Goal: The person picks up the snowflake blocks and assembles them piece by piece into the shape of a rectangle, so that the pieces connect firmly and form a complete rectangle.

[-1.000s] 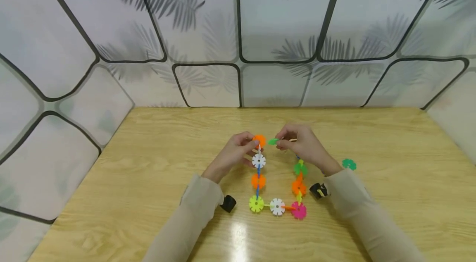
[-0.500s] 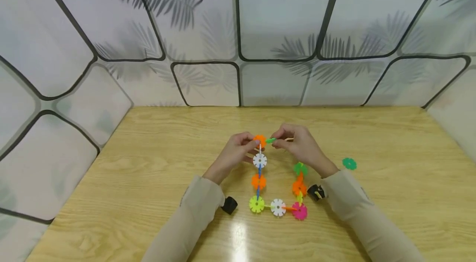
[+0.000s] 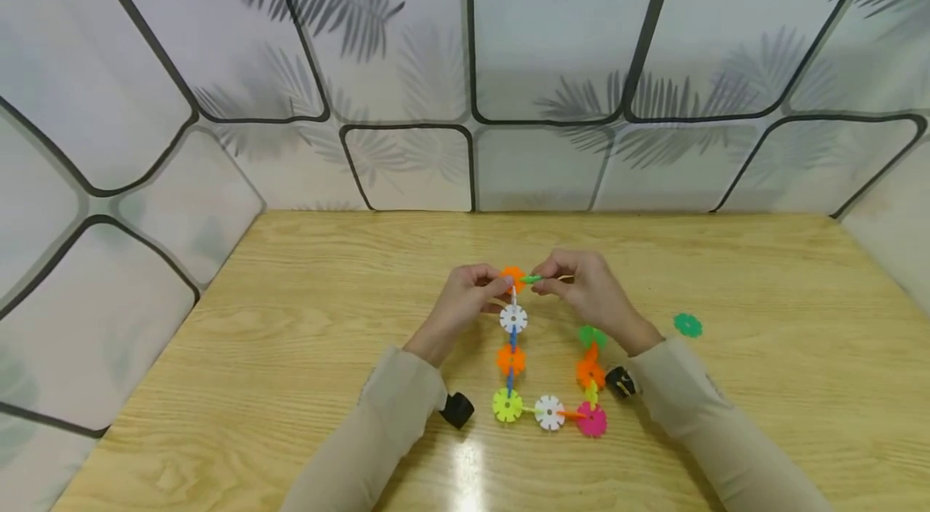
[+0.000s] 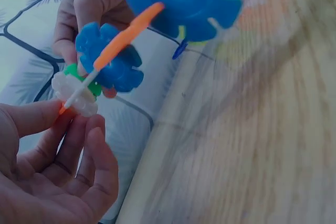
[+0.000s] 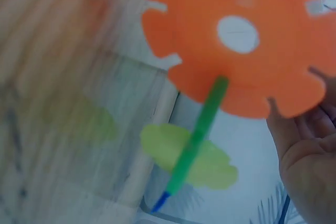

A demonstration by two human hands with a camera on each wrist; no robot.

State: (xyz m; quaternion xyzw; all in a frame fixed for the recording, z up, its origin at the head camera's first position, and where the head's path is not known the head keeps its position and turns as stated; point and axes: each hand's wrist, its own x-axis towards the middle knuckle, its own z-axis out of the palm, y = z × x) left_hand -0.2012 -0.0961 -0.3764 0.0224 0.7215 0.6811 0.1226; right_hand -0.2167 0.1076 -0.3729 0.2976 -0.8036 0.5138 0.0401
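Note:
In the head view my left hand (image 3: 465, 298) pinches an orange notched disc (image 3: 513, 278) at the far end of a chain of interlocking discs. My right hand (image 3: 590, 290) pinches a green disc (image 3: 532, 279), seen nearly edge-on, against the right side of the orange one. I cannot tell whether their slots engage. A white disc (image 3: 513, 319) and another orange disc (image 3: 511, 359) follow in the chain. In the left wrist view, left-hand fingers (image 4: 100, 156) hold the chain's end by a white disc (image 4: 68, 86); a blue disc (image 4: 111, 59) lies close by.
The chain bends at a yellow-green disc (image 3: 507, 404), passes a white disc (image 3: 550, 413) and turns at a pink disc (image 3: 592, 419). Its right arm runs up to a green disc (image 3: 592, 336). One loose teal disc (image 3: 688, 325) lies on the wooden table (image 3: 327, 334) to the right.
My right hand has moved left, closing the gap between the green disc and the orange disc. The green disc has turned more edge-on. My left hand keeps its hold.

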